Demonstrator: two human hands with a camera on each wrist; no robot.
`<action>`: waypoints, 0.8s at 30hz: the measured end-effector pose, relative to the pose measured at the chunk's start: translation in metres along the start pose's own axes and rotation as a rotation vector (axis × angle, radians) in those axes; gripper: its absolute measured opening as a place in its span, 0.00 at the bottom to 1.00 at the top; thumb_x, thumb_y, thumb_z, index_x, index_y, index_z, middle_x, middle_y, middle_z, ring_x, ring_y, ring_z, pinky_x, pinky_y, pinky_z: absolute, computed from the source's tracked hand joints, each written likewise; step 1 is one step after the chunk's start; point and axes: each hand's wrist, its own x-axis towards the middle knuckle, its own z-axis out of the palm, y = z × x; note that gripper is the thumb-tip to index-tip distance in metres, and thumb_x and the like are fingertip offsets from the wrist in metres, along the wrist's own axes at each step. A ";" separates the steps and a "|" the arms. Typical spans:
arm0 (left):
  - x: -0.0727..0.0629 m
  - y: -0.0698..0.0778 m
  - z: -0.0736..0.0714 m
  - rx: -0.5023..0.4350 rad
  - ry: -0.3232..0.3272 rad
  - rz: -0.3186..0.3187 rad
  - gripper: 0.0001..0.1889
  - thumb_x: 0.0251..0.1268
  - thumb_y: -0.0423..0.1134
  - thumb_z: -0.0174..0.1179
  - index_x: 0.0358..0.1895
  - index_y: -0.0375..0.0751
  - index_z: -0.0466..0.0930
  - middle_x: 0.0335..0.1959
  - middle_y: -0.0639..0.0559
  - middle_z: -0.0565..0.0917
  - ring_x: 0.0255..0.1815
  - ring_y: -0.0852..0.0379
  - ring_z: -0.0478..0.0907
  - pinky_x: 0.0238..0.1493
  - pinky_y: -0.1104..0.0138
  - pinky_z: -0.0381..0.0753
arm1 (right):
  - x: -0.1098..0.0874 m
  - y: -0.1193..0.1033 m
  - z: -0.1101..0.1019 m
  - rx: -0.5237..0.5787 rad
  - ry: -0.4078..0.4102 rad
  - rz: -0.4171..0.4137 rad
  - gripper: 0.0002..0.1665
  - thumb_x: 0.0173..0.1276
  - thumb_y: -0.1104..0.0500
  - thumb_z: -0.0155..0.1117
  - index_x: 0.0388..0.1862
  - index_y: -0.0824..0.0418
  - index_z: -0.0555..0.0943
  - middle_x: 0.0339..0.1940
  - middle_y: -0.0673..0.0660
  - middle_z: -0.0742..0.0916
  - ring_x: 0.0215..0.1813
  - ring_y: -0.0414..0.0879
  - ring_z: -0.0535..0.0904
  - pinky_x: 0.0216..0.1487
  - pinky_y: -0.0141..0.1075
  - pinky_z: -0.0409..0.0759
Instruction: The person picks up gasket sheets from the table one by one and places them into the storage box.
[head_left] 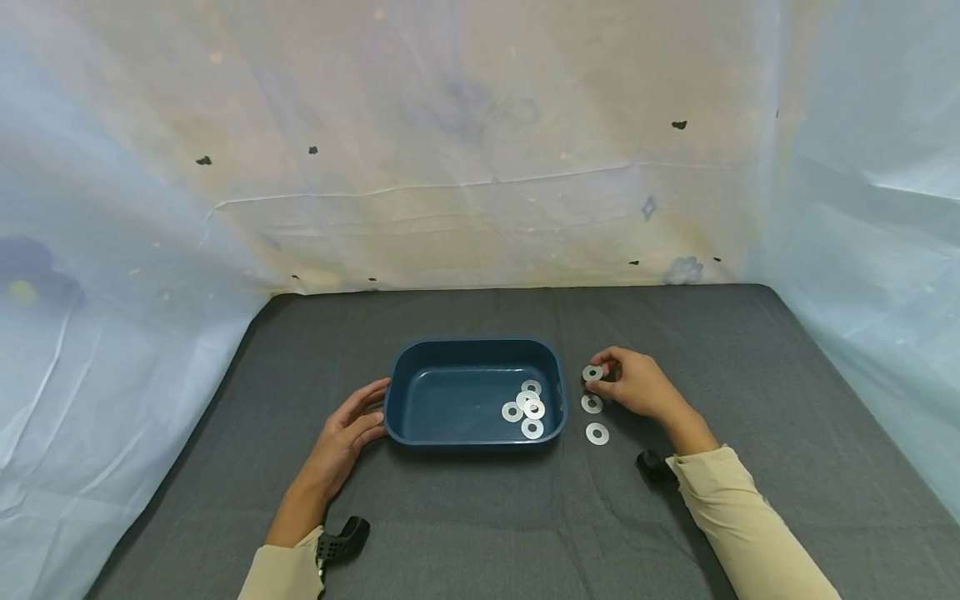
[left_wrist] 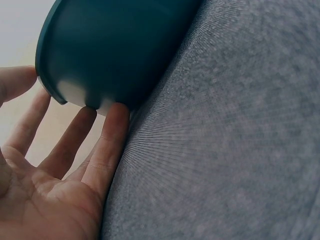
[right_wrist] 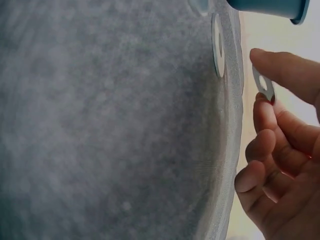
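Note:
Between thumb and fingertips my right hand pinches a flat metal washer, held just off the cloth in the right wrist view. Two more washers lie below it on the cloth, a nearer washer and a middle washer. Fingers nearly straight, my left hand touches the left end of a dark blue rectangular tub. In the left wrist view its fingertips rest against the tub's outer wall. Several washers lie inside the tub at its right end, some overlapping.
A grey cloth covers the table. Pale patterned sheeting hangs behind it and along both sides. Each wrist wears a black device, one a dark mount at the left cuff.

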 end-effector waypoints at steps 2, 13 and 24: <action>0.000 0.000 0.000 0.004 0.001 0.002 0.28 0.77 0.38 0.52 0.76 0.40 0.59 0.70 0.46 0.68 0.59 0.66 0.78 0.55 0.71 0.81 | -0.001 -0.001 0.000 0.005 0.009 0.001 0.21 0.62 0.54 0.73 0.50 0.62 0.82 0.34 0.53 0.80 0.28 0.41 0.71 0.30 0.33 0.69; 0.001 -0.002 0.000 0.004 0.002 -0.003 0.27 0.78 0.38 0.51 0.76 0.41 0.60 0.72 0.43 0.67 0.62 0.66 0.76 0.55 0.70 0.81 | -0.005 -0.007 -0.004 0.004 0.032 0.011 0.21 0.63 0.51 0.73 0.51 0.60 0.82 0.36 0.54 0.81 0.27 0.43 0.71 0.28 0.34 0.70; 0.000 -0.002 -0.002 0.009 -0.005 -0.002 0.27 0.78 0.38 0.52 0.76 0.42 0.60 0.72 0.43 0.66 0.63 0.66 0.75 0.56 0.70 0.81 | -0.008 -0.022 -0.010 -0.014 0.068 -0.031 0.20 0.64 0.51 0.72 0.51 0.59 0.82 0.37 0.54 0.81 0.31 0.44 0.70 0.31 0.36 0.68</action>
